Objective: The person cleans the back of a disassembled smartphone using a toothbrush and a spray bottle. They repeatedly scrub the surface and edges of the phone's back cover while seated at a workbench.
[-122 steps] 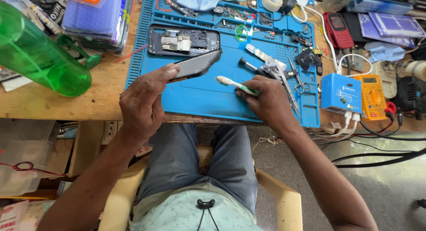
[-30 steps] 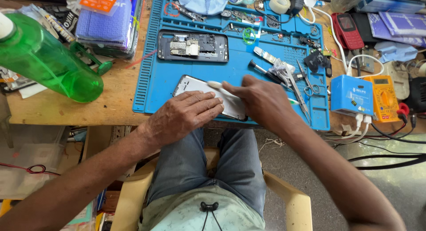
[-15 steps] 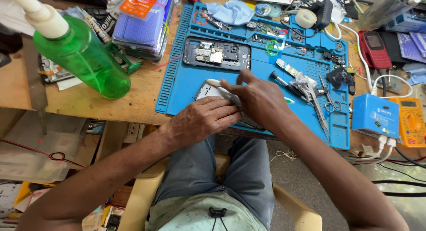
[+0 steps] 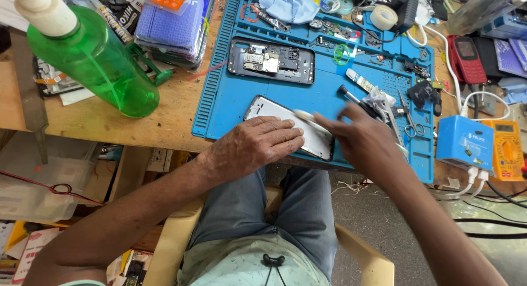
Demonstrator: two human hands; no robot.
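My left hand (image 4: 255,146) lies flat on a phone screen panel (image 4: 280,114) that rests pale side up on the blue work mat (image 4: 230,93). My right hand (image 4: 365,137) holds a white toothbrush (image 4: 308,118), its head over the panel's upper edge. The open phone body (image 4: 272,59) with its circuit board showing lies further back on the mat.
A green plastic bottle (image 4: 96,60) stands at the left on the wooden bench. Tweezers, scissors (image 4: 406,118), tape and small parts crowd the mat's right and far side. A blue box (image 4: 465,143), an orange multimeter (image 4: 508,148) and a red phone (image 4: 466,58) sit at the right.
The panel, earlier lifted in my left hand, now lies flat on the mat under that hand. My right hand moves the toothbrush across it. The view has shifted left.
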